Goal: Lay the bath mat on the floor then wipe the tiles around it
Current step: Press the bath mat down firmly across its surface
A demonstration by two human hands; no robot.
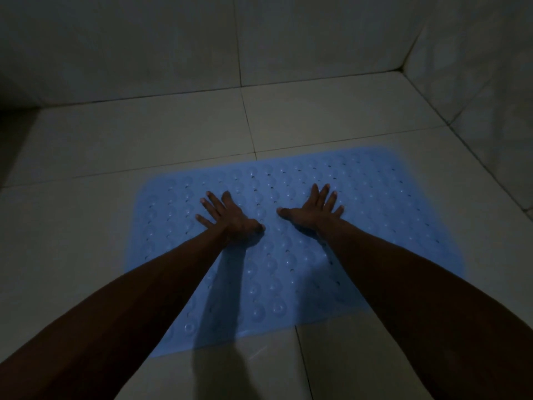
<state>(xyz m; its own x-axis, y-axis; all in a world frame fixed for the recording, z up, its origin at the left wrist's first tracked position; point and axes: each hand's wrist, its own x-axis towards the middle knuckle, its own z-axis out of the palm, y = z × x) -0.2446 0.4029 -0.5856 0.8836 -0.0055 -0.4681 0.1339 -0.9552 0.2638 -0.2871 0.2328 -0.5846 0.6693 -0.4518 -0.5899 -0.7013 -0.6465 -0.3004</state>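
A light blue rubber bath mat (375, 203) with rows of round bumps and small holes lies flat on the pale floor tiles (144, 134). My left hand (227, 216) presses palm-down on the mat's middle left, fingers spread straight. My right hand (313, 207) presses palm-down just to its right, fingers also spread. Both forearms reach in from the bottom of the view and cover part of the mat's near side. No cloth is in view.
Tiled walls (173, 44) rise behind the mat and along the right side (476, 67), meeting in a corner at the upper right. Bare floor tiles surround the mat on the left, far side and near edge. The room is dim.
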